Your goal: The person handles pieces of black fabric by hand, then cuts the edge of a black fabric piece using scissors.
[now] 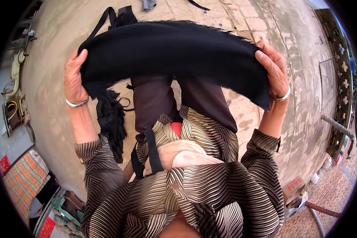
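A wide strip of black fabric [174,49] with frayed edges is stretched out over my knees. My left hand [75,75] grips its left end, thumb on top and fingers behind the cloth. At the other end my right hand [274,67] pinches the fabric between thumb and fingers. Beyond the strip, on the ground, lie more black cloth pieces [125,16], partly hidden by it. A crumpled heap of black cloth [112,123] lies beside my left leg. Black straps [152,150] rest near my lap.
Paved ground [301,99] spreads around me. A plaid cloth [25,178] and assorted items stand along the left side. A cardboard box [292,187] and a metal pole [321,209] are at the lower right. A grey scrap [148,4] lies at the top.
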Demonstrator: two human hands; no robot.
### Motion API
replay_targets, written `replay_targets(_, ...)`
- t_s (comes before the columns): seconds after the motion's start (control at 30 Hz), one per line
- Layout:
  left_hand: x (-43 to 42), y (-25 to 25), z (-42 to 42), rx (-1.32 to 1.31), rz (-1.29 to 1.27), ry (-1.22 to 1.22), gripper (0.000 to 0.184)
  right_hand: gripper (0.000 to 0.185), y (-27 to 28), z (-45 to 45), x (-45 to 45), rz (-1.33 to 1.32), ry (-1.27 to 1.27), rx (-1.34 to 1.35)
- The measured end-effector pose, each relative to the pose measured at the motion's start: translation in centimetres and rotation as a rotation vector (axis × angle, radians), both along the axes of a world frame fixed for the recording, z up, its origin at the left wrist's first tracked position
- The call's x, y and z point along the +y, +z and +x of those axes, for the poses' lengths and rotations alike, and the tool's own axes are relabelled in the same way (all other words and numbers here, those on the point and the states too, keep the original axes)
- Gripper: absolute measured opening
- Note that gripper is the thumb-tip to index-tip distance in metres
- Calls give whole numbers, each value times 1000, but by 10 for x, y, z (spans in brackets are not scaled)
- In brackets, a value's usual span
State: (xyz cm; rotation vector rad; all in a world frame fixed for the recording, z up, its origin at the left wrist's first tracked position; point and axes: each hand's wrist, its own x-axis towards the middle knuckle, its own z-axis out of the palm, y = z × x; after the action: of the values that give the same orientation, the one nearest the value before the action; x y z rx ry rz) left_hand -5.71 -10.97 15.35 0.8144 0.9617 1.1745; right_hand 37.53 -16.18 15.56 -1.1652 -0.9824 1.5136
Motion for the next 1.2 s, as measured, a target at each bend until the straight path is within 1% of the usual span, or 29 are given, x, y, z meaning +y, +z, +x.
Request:
replay_targets(0.03,-1,1,-7,8,19,-11,29,13,-1,-1,-1,-3,-4,-1)
replay_targets(0.1,3,-7,-15,48,0,-2,29,13,-2,-3,2,13,163,-50)
replay_targets(0.13,5,-14,-15,88,-19,12,29,14,-11,-4,7,-2,206,-45)
replay_targets(0.17,11,-24,-14,118,-77,-15,29,14,-29,-3,11,-38,195,-42)
replay_targets(0.2,19,-48,-25,173,-111,-61,32,15,-50,-4,16,-75,187,-38)
replay_targets(0.27,28,-81,-20,301,-121,-103,34,15,-86,1,25,-92,178,-33)
replay_targets(0.33,34,-100,-15,318,-116,-132,34,16,-105,7,24,-105,162,-34)
replay_targets(0.37,38,-109,-17,407,-108,-115,33,17,-111,9,22,-117,159,-35)
replay_targets(0.4,40,-111,-16,405,-112,-117,33,18,-115,12,19,-131,155,-37)
replay_targets(0.43,41,-114,-15,424,-112,-73,34,19,-116,17,16,-205,194,-58)
replay_targets(0.47,40,-116,-15,444,-112,-28,34,19,-119,20,14,-208,193,-59)
replay_targets(0.53,42,-117,-17,472,-70,-48,35,16,-124,26,10,-279,277,-102)
replay_targets(0.57,42,-116,-20,678,-53,-50,34,11,-127,28,9,-303,264,-122)
replay_targets(0.6,41,-114,-21,885,-34,-52,34,11,-128,32,8,-308,259,-124)
replay_targets(0.63,35,-117,-17,1015,176,61,32,10,-130,37,7,-302,238,-150)
replay_targets(0.67,29,-116,-16,1013,178,55,32,8,-131,42,5,-295,216,-176)
replay_targets(0.73,3,-85,17,1024,338,350,29,8,-125,44,-1,-290,162,-148)
replay_targets(0.8,-33,-47,56,887,272,324,27,9,-134,51,-5,-255,88,-64)
replay_targets(0.87,-66,-40,75,691,184,88,31,9,-138,57,-5,-256,110,-60)
replay_targets(0.93,-92,-39,94,450,-79,-196,40,9,-142,64,-6,-260,119,-61)
replay_targets(1.0,-107,-46,112,246,-340,-301,47,8,-147,62,-7,-249,98,21)
replay_targets(1.03,-112,-57,116,151,-438,-299,50,9,-139,56,-9,-250,55,121)
replay_targets(1.07,-115,-66,119,82,-499,-289,53,9,-138,55,-11,-246,43,121)
replay_targets(1.13,-113,-82,126,-47,-529,-208,56,10,-137,58,-13,-219,-40,239)
replay_targets(1.17,-110,-88,127,-43,-526,-216,56,12,-138,61,-15,-213,-56,256)
replay_targets(1.2,-104,-92,128,-143,-535,-162,55,12,-134,60,-17,-208,-61,259)
